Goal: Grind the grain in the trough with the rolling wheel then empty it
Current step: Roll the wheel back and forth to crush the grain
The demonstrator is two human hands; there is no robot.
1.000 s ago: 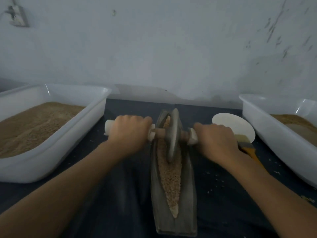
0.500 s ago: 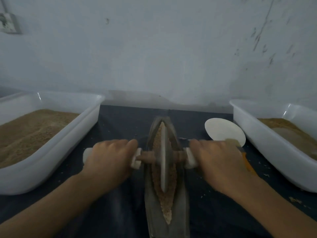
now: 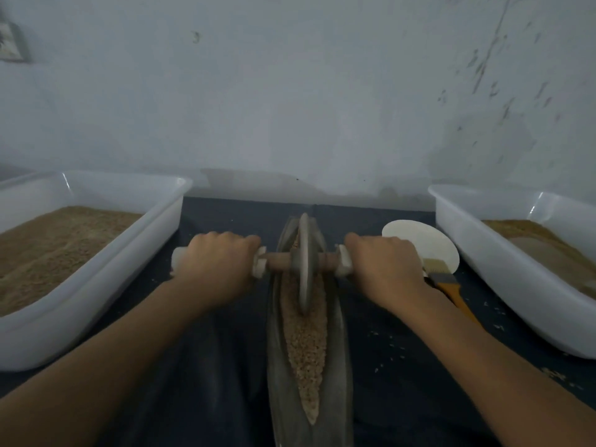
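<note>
Right now we've got both hands on the axle [image 3: 280,264] of the rolling wheel [image 3: 303,262], one each side. Left hand [image 3: 215,269] is curled round the pale grip on its side, fingers wrapped over the top & packed together; right hand [image 3: 383,269] does the same on the other grip. Thumbs are hidden under, so can't tell how they lie.

Wheel stands upright on its edge in the far half of the trough [image 3: 337,350], rim down in the grain [image 3: 306,350]. Trough is a long, narrow, boat-shaped thing lying on the dark table [image 3: 209,382], pointing away from us, w/ grain along its groove from near tip to far end.

Handling, as we judge it: wheel looks like stone or metal, so heavy & stiff. Its weight does the crushing; we steer more than press. A thin disc wants to tip, so keep hands even & the axle level. Best hold is the grips close in to the disc, as now. Grain looks loose & light, may spill over the low sides; some bits already lie scattered on the table to the right.

For emptying, we'd guess the trough is heavy too, so take it by both ends.

Nearby: a white tub [image 3: 96,285] of grain on the left, another tub [image 3: 503,269] on the right, a white disc [image 3: 416,237] & a brush [image 3: 446,285] just beside the right hand.
</note>
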